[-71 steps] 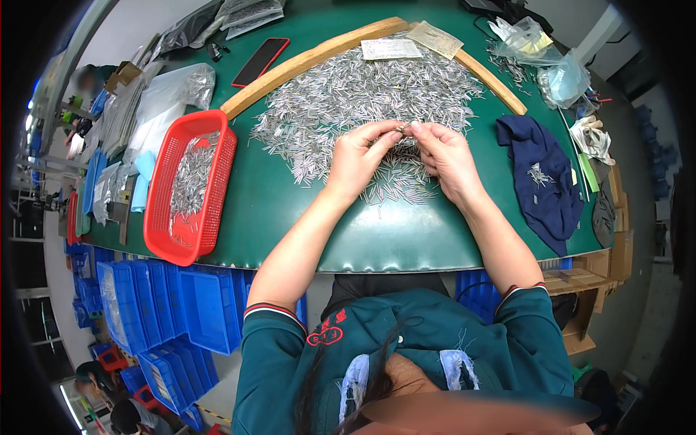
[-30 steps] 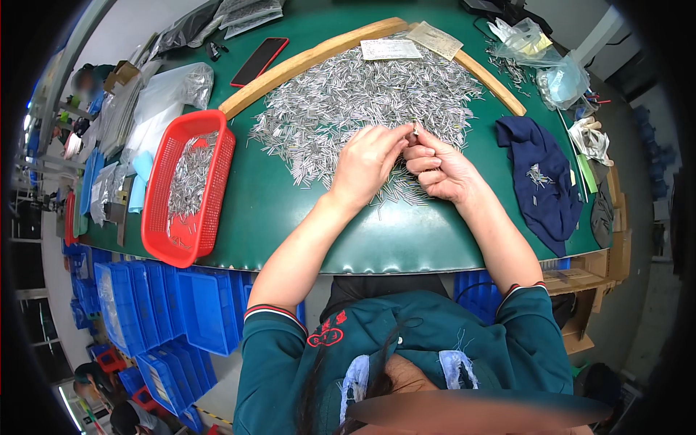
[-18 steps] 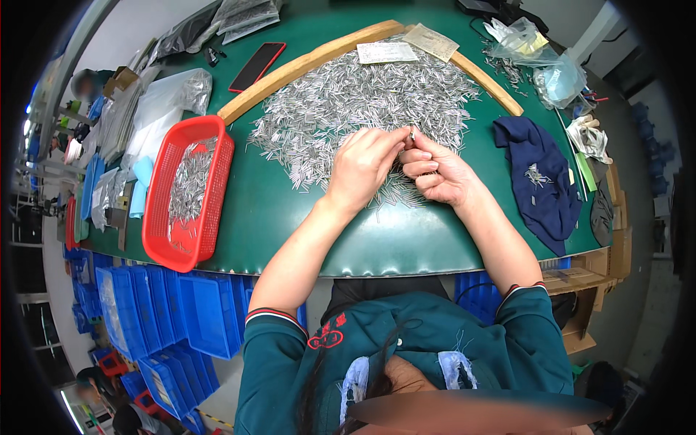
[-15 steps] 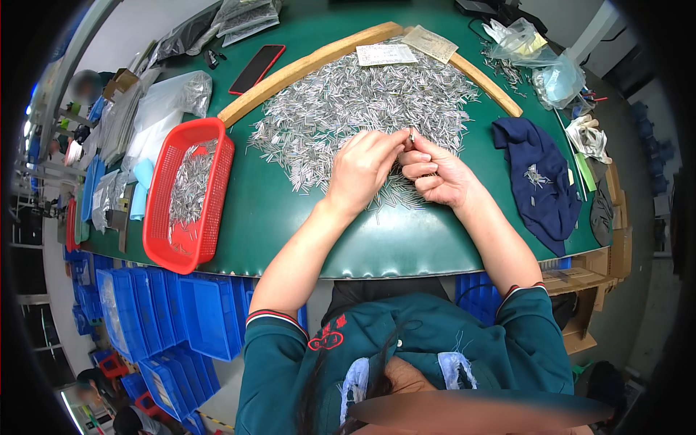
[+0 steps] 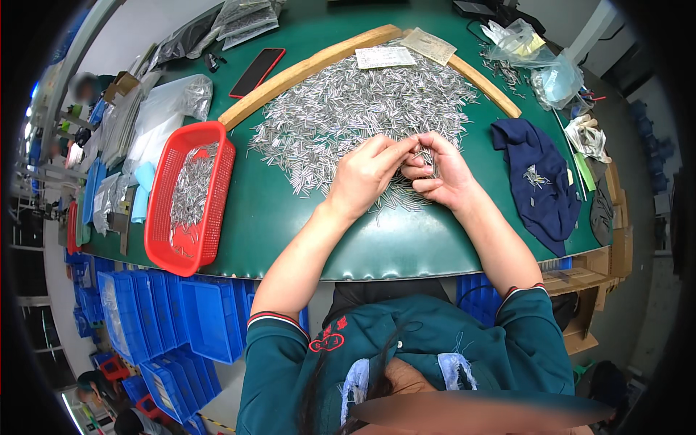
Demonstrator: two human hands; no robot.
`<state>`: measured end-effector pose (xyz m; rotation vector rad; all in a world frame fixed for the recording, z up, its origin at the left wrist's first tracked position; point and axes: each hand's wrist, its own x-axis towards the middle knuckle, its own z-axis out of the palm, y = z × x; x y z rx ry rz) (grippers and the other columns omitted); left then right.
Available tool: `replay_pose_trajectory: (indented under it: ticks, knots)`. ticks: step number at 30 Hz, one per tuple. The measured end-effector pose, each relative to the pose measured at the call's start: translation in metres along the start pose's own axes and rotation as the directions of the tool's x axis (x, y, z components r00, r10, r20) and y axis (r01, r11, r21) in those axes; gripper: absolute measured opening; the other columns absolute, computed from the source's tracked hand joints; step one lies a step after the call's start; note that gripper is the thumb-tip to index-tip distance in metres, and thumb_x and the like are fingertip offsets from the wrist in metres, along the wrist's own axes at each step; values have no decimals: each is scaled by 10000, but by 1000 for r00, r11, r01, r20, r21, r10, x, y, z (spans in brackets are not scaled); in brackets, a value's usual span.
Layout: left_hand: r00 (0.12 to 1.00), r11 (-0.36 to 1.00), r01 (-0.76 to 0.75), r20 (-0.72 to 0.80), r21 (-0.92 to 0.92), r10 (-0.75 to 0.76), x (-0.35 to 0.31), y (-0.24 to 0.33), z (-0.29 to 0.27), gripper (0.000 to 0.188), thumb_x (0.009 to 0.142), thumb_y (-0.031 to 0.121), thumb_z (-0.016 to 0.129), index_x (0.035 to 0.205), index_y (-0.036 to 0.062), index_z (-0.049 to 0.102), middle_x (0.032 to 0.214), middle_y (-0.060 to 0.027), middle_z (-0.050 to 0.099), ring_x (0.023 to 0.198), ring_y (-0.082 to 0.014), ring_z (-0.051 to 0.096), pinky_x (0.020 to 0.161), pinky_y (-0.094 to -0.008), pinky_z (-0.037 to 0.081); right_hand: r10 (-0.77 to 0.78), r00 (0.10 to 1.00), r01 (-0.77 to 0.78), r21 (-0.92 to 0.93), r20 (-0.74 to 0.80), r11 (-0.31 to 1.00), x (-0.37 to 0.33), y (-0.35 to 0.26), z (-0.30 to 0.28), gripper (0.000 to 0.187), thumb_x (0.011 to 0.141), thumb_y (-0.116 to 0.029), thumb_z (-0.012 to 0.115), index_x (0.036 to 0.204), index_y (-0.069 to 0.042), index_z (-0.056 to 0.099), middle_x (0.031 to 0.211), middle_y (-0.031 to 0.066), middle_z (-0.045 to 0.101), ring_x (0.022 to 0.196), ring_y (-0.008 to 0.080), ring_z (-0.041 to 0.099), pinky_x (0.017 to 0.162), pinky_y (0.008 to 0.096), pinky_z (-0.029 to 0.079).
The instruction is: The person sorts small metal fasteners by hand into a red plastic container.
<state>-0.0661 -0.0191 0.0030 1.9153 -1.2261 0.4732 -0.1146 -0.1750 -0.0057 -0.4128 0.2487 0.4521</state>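
Observation:
A wide heap of short, thin metal pins [image 5: 348, 101] covers the middle of the green table. Over its near edge my two hands meet at the fingertips. My left hand [image 5: 366, 174] is closed in a pinch, thumb and forefinger together; what is between them is too small to make out. Curled fingers of my right hand [image 5: 448, 174] hold a few metal pins [image 5: 428, 158], partly hidden by the fingers. To the left stands a red perforated plastic basket [image 5: 226, 163] with more pins lying in it.
Wooden strips [image 5: 312, 67] border the heap's far side, with paper slips [image 5: 386, 57] on top. A red-edged phone [image 5: 257, 72] lies beyond. On the right is a dark blue cloth [image 5: 540, 196] bearing some pins. Blue bins [image 5: 210, 319] stand below the table's front edge.
My joined fingertips have come slightly lower, toward me. My right hand's fingers have opened a little, so pins show between them. The basket and heap are in the same place.

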Motion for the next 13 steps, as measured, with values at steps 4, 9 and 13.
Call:
replay_pose_trajectory:
  ticks: [4,9,13]
  knots:
    - [957,906,289,76,-309,-280,0,3,0,236,799,86,552,1031,88,594,759,-40,566,637,-130,567,562,-244,474,12,999,-15,59,48,998,4,0,-7,195,850,-241,431,723,-97,459,609,-28,383,439,32,327,294,133,191]
    - [613,-156,650,634,-744,-472,-5,-20,-3,317,898,170,433,1139,-31,482,839,-10,543,726,-75,536,625,-194,467,-33,944,-103,391,328,915,2,-9,-13,200,872,-237,415,734,-102,466,602,-47,380,422,38,319,298,164,175]
    - [534,-410,574,704,-709,-469,-5,-30,-8,392,903,192,413,1218,-38,375,1099,-113,522,1009,-229,531,780,-225,474,-27,982,-49,396,186,917,3,-11,-8,196,879,-232,408,749,-101,476,666,-23,437,447,34,356,301,175,221]
